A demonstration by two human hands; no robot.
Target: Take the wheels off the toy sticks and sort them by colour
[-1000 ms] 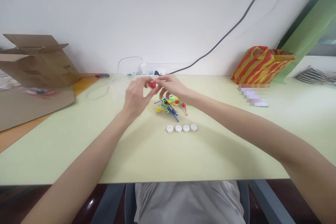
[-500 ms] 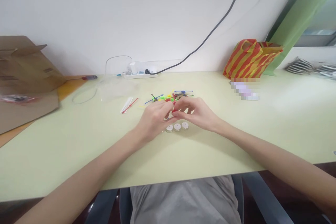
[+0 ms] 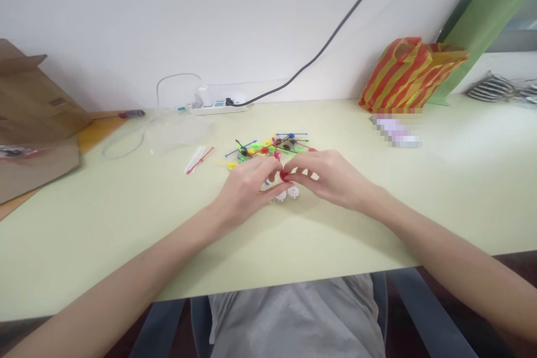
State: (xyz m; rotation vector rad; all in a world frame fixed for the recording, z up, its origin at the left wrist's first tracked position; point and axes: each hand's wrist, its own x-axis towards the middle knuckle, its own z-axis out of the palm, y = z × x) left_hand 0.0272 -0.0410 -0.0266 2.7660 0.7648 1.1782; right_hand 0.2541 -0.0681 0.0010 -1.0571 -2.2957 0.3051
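Between the fingertips of both hands is a small round red piece (image 3: 284,175). My left hand (image 3: 250,182) pinches it from the left, fingers curled. My right hand (image 3: 331,176) grips the same piece from the right between thumb and fingers. Just beneath the hands, small round white-topped pieces (image 3: 293,193) sit on the table, partly covered by my left hand. Behind the fingers lies a pile of coloured arrow-shaped pieces (image 3: 291,136) in blue, red, green, yellow and black. A red stick (image 3: 200,160) and white strips (image 3: 193,160) lie left of the pile.
A power strip (image 3: 218,107) with a dark cable stands against the wall. An open cardboard box (image 3: 37,95) is at the left. A red and yellow striped bag (image 3: 409,75) stands at the back right, with a blurred packet (image 3: 396,130) in front. A screwdriver (image 3: 132,114) lies near the box.
The view has shifted a little. The fingers of both hands are slightly farther apart around the red piece, which now shows more clearly. Fewer white-topped pieces are visible below the hands.
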